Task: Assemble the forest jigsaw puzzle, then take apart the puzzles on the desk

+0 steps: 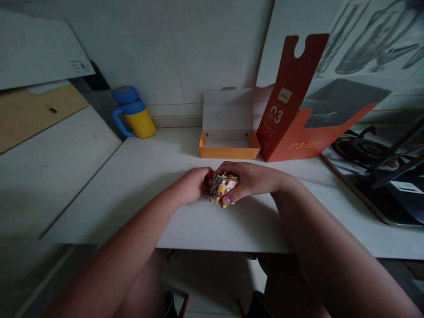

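Note:
Between my two hands is a clump of small, flat, colourful jigsaw puzzle pieces (222,184), with orange, yellow, green and white showing. My right hand (240,179) curls over the clump from the right, its thumb pressed along the near side. From the left, my left hand (198,184) closes around the other side; most of its fingers are hidden. The pieces are held just over or on the white tabletop (205,227); I cannot tell which. Behind my hands an orange box (228,153) lies with its lid raised and its white inside showing.
A blue and yellow jug (141,121) stands at the back left, near leaning boards (39,106). Upright at the back right is a tall red-orange carton (288,132). Beyond it sits a black gas stove (371,163). The table's front edge runs below my forearms.

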Motion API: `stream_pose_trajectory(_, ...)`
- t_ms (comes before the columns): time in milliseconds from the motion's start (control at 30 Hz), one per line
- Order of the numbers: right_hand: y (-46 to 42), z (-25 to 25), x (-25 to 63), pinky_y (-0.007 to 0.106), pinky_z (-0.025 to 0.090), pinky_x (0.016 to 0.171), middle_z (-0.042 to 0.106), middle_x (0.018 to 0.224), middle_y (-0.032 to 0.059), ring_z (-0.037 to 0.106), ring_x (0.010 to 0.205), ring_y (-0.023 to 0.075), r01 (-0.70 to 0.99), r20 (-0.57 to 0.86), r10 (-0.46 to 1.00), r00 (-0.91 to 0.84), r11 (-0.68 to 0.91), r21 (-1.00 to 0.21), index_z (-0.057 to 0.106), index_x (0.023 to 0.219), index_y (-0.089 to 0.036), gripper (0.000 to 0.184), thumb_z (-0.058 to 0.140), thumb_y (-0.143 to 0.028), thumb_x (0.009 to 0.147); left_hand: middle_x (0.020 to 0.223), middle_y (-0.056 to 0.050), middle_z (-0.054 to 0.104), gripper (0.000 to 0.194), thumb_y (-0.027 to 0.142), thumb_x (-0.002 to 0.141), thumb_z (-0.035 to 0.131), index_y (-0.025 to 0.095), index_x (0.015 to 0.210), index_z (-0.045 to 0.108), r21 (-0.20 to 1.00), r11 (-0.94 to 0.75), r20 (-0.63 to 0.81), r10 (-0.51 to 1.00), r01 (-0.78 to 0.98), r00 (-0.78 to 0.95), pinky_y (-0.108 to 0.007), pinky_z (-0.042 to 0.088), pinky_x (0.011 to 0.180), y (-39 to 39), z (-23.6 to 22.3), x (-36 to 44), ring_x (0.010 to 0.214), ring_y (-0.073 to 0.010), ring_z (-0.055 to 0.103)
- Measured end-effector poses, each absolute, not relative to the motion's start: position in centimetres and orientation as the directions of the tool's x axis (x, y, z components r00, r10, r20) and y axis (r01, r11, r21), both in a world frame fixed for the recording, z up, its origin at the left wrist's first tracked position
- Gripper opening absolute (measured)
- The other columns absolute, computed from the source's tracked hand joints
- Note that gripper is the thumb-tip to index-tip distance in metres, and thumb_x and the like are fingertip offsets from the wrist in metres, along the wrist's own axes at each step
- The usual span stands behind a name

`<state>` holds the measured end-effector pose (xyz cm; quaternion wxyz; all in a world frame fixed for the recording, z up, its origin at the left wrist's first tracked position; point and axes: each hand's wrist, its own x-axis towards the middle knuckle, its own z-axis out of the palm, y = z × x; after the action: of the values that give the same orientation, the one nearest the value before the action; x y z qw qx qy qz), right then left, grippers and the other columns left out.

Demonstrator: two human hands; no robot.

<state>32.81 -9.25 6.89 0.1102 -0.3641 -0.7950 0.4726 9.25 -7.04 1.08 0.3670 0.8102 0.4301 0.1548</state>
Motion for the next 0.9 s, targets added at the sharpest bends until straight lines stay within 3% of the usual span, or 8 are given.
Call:
stream_pose_trajectory(100, -9.1, 6.6, 32.7, 0.033, 0.053, 0.086, 0.076, 0.117, 0.0053, 0.071, 0.101, 0.0254, 0.505, -0.152, 0.716, -0.681, 0.309, -0.806, 0.072, 0.122, -0.024, 0.064, 0.094, -0.049, 0.068, 0.088, -0.003, 0.074, 0.034, 0.026, 0.067, 0.088, 0.017, 0.094, 0.070, 0.693, -0.396, -0.064, 0.799, 0.602, 0.598, -0.030, 0.047, 0.067, -7.0, 1.5, 9.2, 0.078, -0.0204, 0.065)
stream_pose_trajectory(200, -9.0, 6.9, 33.4, 0.034, 0.054, 0.083, 0.077, 0.113, 0.0063, 0.071, 0.097, 0.0248, 0.508, -0.205, 0.723, -0.660, 0.227, -0.831, 0.072, 0.120, -0.023, 0.063, 0.093, -0.053, 0.068, 0.100, -0.005, 0.075, 0.049, 0.033, 0.065, 0.093, 0.018, 0.106, 0.073, 0.693, -0.447, -0.043, 0.758, 0.566, 0.651, -0.033, 0.051, 0.077, -7.5, 1.8, 9.2, 0.088, -0.0232, 0.068)
stream_pose_trajectory(367, -9.2, 8.1, 35.2, 0.033, 0.054, 0.073, 0.076, 0.105, 0.0079, 0.069, 0.085, 0.0221, 0.429, -0.219, 0.736, -0.640, 0.106, -0.897, 0.070, 0.121, -0.020, 0.063, 0.088, -0.057, 0.073, 0.105, -0.006, 0.070, 0.053, 0.037, 0.061, 0.098, 0.021, 0.105, 0.074, 0.634, -0.542, -0.027, 0.697, 0.552, 0.716, -0.037, 0.054, 0.083, -8.3, 2.3, 9.2, 0.093, -0.0250, 0.067)
stream_pose_trajectory(567, -8.7, 8.0, 36.7, 0.032, 0.049, 0.067, 0.072, 0.089, 0.0062, 0.063, 0.077, 0.0195, 0.485, -0.259, 0.829, -0.495, 0.016, -0.874, 0.071, 0.108, -0.019, 0.051, 0.085, -0.056, 0.076, 0.122, -0.009, 0.062, 0.078, 0.052, 0.062, 0.097, 0.024, 0.129, 0.070, 0.523, -0.627, 0.036, 0.693, 0.577, 0.720, -0.040, 0.052, 0.103, -9.0, 2.1, 9.4, 0.113, -0.0286, 0.064)
stream_pose_trajectory(767, -7.8, 6.7, 37.0, 0.035, 0.050, 0.067, 0.073, 0.085, 0.0055, 0.063, 0.075, 0.0220, 0.573, -0.315, 0.867, -0.385, -0.043, -0.818, 0.071, 0.099, -0.023, 0.047, 0.088, -0.055, 0.070, 0.119, -0.011, 0.060, 0.057, 0.056, 0.078, 0.086, 0.018, 0.115, 0.066, 0.394, -0.642, 0.086, 0.739, 0.658, 0.669, -0.040, 0.052, 0.100, -9.9, 1.8, 10.2, 0.113, -0.0301, 0.063)
stream_pose_trajectory(900, -7.7, 6.5, 37.1, 0.036, 0.050, 0.069, 0.074, 0.088, 0.0072, 0.064, 0.078, 0.0239, 0.565, -0.319, 0.862, -0.394, -0.046, -0.824, 0.070, 0.101, -0.023, 0.049, 0.088, -0.056, 0.070, 0.116, -0.011, 0.060, 0.060, 0.068, 0.080, 0.079, 0.018, 0.110, 0.065, 0.423, -0.634, 0.056, 0.731, 0.647, 0.680, -0.038, 0.052, 0.094, -10.0, 2.3, 10.2, 0.109, -0.0292, 0.063)
